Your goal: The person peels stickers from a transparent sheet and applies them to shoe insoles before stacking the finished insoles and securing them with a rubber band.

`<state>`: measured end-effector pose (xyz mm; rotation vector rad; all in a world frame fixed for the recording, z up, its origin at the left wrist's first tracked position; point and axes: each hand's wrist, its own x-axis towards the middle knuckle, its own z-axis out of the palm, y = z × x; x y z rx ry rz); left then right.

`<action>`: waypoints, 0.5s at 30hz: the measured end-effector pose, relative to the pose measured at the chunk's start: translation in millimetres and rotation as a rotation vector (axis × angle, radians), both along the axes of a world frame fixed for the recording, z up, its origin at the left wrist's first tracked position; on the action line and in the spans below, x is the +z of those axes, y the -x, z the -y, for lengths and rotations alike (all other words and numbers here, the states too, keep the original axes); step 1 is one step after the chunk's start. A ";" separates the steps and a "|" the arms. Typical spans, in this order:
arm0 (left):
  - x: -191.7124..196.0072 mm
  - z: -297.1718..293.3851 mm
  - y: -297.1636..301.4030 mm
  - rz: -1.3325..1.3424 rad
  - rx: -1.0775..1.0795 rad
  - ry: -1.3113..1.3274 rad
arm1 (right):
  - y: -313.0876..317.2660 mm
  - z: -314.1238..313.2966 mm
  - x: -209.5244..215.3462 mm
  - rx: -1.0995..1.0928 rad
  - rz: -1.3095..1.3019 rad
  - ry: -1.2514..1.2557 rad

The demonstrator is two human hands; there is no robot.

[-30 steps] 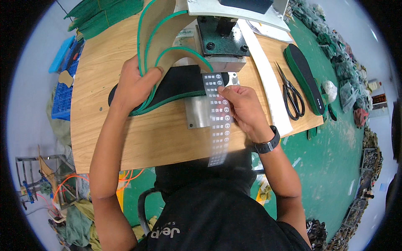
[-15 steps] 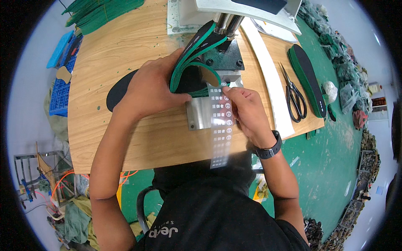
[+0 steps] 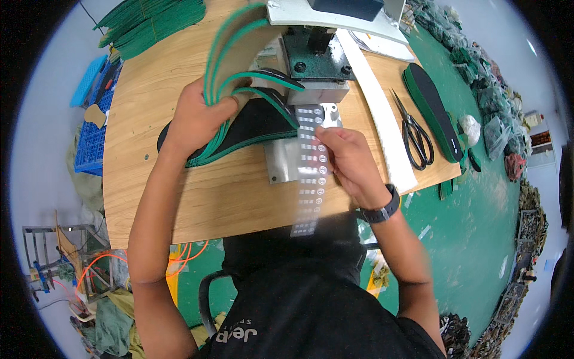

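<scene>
My left hand (image 3: 200,119) is closed round a fanned bunch of black insoles (image 3: 239,63) with green edges. Some of them stand up and others curl over toward the press. More black insoles (image 3: 251,119) lie flat below, reaching the metal bed (image 3: 281,161) of the press. Between thumb and fingers, my right hand (image 3: 353,158) pinches a clear label strip (image 3: 310,158) with white printed marks. Its upper end is beside the insole tips, under the press head (image 3: 317,57); the lower end hangs past the table edge, blurred.
Black-handled scissors (image 3: 415,134) and a stack of insoles (image 3: 433,110) lie at the right of the wooden table (image 3: 197,212). A long white strip (image 3: 376,113) runs beside the press. Green sheets (image 3: 149,27) are piled far left, near a blue crate (image 3: 89,140).
My left hand has shifted left, and the insoles in it have fanned apart, some swinging upright. The strip in my right hand has moved slightly left and up.
</scene>
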<state>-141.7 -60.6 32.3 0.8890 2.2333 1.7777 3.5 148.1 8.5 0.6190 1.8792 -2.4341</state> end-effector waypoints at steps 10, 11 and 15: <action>-2.0 8.8 3.9 -0.020 0.058 -0.012 | 7.7 5.6 4.0 0.039 0.078 -0.049; -1.1 9.9 4.1 -0.042 0.061 0.025 | 7.4 4.9 3.6 0.041 0.073 -0.064; 1.7 6.4 -1.6 -0.028 0.087 0.024 | 7.9 5.3 3.6 0.035 0.083 -0.074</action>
